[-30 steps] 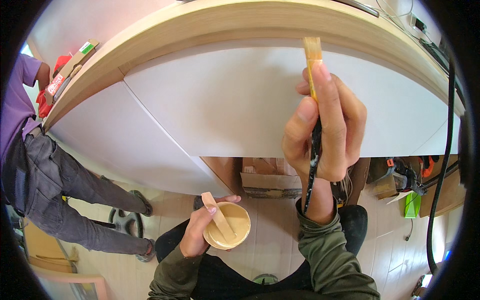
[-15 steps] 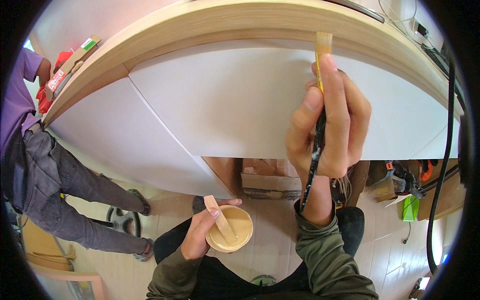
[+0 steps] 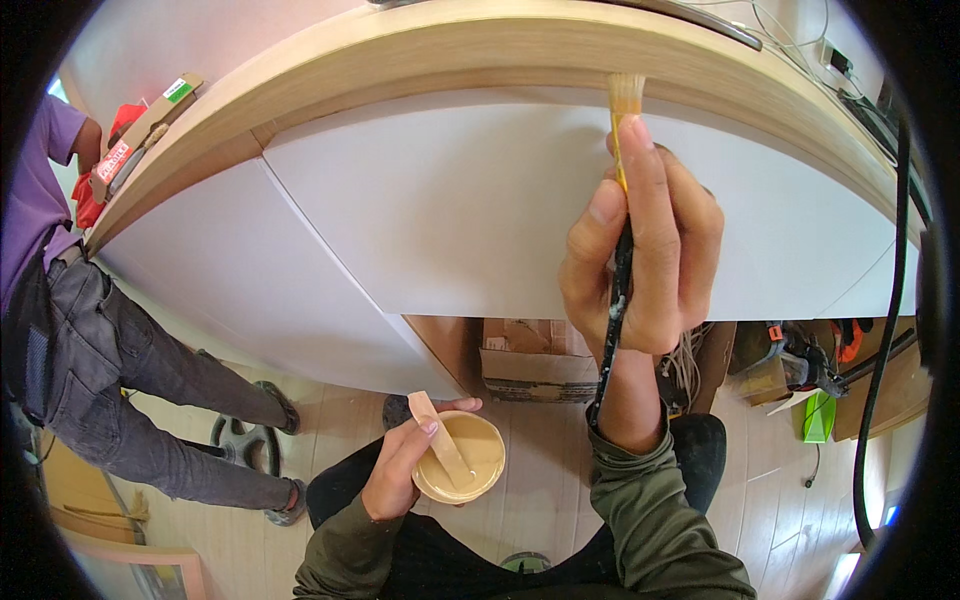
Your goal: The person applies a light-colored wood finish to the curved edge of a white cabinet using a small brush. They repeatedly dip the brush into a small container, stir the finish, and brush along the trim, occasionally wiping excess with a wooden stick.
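Note:
My right hand (image 3: 645, 240) grips a paintbrush (image 3: 618, 270) with a black, paint-spotted handle. Its pale bristles point up and meet the underside area of the wood-coloured edge (image 3: 450, 65) above a white panel (image 3: 450, 200). Lower down, my left hand (image 3: 397, 468) is wrapped round a round tub (image 3: 490, 432) of cream-coloured paint. A flat wooden stick (image 3: 440, 440) leans in the paint, and my left thumb rests against it. The tub's far side lies against my left fingers, mostly hidden.
A person in dark trousers (image 3: 130, 370) stands at the left, beside a black round-based stand (image 3: 250, 445). Cardboard boxes (image 3: 537, 365) sit beneath the panel. A black cable (image 3: 885, 330) hangs at the right, near a green dustpan (image 3: 818, 417). A long carton (image 3: 145, 135) lies on the left ledge.
My right hand and the paintbrush have shifted a little to the left along the wooden edge. My left hand, the tub and the stick stay in place.

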{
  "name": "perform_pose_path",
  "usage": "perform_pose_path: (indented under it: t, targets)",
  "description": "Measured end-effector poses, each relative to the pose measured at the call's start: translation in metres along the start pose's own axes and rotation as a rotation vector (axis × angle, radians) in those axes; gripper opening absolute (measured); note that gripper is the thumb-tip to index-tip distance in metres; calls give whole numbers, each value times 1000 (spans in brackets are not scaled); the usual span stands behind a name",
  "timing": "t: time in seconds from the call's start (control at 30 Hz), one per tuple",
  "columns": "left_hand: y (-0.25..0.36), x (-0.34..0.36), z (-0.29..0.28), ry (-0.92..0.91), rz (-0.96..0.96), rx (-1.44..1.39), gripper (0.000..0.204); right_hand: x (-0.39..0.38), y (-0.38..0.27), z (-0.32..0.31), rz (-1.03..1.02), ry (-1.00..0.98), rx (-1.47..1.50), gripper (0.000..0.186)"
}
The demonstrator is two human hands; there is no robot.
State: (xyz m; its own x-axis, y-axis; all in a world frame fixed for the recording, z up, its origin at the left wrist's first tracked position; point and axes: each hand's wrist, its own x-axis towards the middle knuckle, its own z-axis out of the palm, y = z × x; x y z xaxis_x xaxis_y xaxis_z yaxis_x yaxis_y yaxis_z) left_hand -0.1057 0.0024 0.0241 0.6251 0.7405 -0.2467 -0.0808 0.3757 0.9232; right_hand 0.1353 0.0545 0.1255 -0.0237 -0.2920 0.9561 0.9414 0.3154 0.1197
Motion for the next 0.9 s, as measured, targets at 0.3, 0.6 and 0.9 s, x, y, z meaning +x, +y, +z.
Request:
perform_pose_path:
  t: [0.3, 0.6, 0.9]
  targets:
    - [-3, 0, -2, -23, 15, 20, 57, -2, 4, -4, -59, -87, -23, 27]
    - [2, -1, 14, 73, 41, 47, 59, -1, 3, -4, -30, -40, -3, 29]
    - [-1, -1, 8, 39, 41, 45, 59, -5, 2, -1, 74, 43, 19, 35]
